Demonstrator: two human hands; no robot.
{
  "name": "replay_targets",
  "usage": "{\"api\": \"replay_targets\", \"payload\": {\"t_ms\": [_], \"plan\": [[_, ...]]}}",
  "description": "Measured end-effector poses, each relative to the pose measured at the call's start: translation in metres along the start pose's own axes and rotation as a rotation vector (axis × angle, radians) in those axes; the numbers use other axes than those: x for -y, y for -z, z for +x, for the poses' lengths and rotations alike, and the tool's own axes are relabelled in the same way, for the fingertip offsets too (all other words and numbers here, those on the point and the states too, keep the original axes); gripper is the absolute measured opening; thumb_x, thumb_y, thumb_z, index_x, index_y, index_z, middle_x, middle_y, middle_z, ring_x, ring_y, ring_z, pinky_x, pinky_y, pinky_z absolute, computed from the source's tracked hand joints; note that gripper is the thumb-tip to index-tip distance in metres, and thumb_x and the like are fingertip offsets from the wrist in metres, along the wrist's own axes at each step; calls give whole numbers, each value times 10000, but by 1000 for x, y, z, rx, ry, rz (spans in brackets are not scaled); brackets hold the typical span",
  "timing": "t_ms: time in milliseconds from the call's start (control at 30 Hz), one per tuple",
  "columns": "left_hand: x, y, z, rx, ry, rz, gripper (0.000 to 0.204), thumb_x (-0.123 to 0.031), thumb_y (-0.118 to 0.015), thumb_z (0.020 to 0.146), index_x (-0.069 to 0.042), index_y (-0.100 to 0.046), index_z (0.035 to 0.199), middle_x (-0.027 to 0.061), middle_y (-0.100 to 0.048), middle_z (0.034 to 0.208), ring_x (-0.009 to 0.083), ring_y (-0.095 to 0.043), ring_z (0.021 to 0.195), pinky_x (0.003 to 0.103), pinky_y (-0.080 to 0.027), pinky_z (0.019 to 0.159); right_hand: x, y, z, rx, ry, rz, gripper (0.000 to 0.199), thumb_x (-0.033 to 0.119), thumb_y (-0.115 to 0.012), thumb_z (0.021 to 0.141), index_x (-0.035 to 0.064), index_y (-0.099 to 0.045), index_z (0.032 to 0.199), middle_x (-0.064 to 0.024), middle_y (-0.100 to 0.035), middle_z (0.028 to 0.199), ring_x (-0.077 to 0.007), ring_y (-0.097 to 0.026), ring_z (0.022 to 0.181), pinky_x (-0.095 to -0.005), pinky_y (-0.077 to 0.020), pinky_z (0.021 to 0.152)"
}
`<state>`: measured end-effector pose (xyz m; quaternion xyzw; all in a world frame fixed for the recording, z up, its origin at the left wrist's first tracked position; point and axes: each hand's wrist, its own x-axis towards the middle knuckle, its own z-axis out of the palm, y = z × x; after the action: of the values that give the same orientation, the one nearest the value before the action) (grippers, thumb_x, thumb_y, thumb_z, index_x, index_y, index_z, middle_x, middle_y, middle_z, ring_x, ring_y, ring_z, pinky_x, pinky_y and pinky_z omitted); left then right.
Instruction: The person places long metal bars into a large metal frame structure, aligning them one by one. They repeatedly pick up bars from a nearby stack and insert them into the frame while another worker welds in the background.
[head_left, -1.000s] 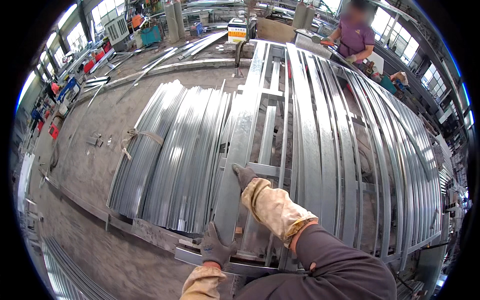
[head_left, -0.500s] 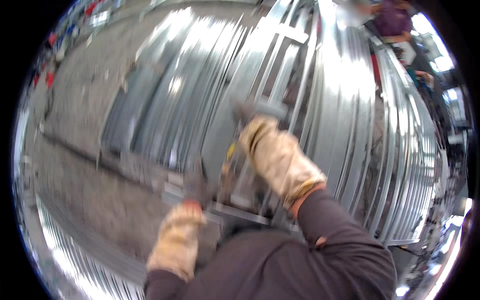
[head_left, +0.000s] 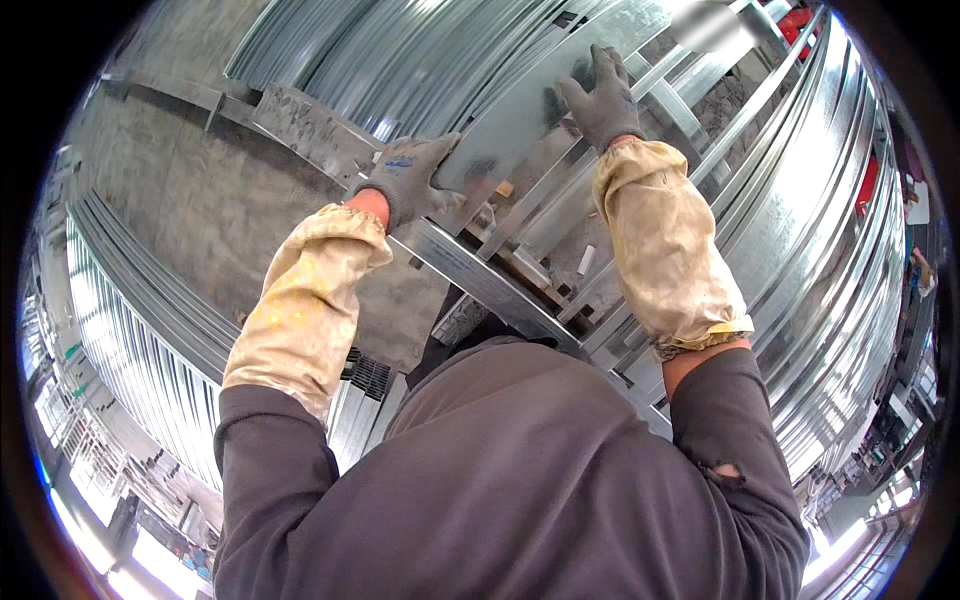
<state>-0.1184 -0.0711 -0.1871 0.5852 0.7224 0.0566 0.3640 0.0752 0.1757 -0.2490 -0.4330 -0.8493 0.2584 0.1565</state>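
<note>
A wide, flat galvanized metal strip lies lengthwise in front of me, its near end by my left hand. My left hand, in a grey work glove, rests at that end with fingers stretched out and thumb apart. Farther up, my right hand, gloved alike, lies on the strip's right edge with its fingers spread. Tan cloth sleeve guards cover both forearms. Beneath the strip's near end, a metal crossbar runs across a frame of narrow metal bars. How firmly either hand presses is not visible.
Long metal profiles are stacked at the far left, with more profiles on the right. Another stack stands at the left beside the concrete floor. Small offcuts lie between the frame bars.
My view has shifted and become sharper. Both hands now appear farther forward, my right hand on the strip's right edge and my left at its near end.
</note>
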Motion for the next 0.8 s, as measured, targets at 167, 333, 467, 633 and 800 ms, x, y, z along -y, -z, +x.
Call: {"api": "replay_targets", "payload": {"t_ms": [167,333,467,633,800], "plan": [[30,-10,7,-33,-51,-203,667,-235,-730,915,-35,-484,1502,174,-697,1260,293,-666,1146,396,-512,1001,1,-14,8,-41,-38,65,847,485,-707,874,-7,-454,1516,-258,-377,1600,-399,-379,1487,-422,-348,1213],[55,3,-8,-136,77,-486,480,-90,-568,1012,-32,-511,1485,134,-705,1261,193,-674,1127,322,-528,979,17,-1,4,-53,-124,238,804,461,-735,855,-26,-514,1456,-241,-440,1553,-382,-402,1468,-427,-352,1205],[80,-10,-29,-406,-21,-557,437,-67,-545,1021,-50,-547,1458,104,-721,1218,178,-675,1104,328,-524,971,15,-6,5,-71,-66,232,780,460,-725,859,-17,-528,1445,-242,-436,1553,-383,-402,1464,-421,-351,1207],[72,-39,-34,-727,-129,-61,309,-149,-624,989,-77,-689,1283,106,-750,1122,273,-704,1010,389,-537,921,13,-9,0,-83,-59,201,758,452,-728,849,19,-541,1443,-242,-423,1562,-384,-393,1468,-421,-351,1205],[63,-46,-26,-809,24,-92,266,-218,-661,954,-113,-727,1189,99,-758,1027,316,-708,967,410,-557,871,17,-12,-2,-79,-51,177,735,442,-729,841,54,-550,1438,-239,-414,1571,-403,-362,1484,-443,-329,1217]]}}
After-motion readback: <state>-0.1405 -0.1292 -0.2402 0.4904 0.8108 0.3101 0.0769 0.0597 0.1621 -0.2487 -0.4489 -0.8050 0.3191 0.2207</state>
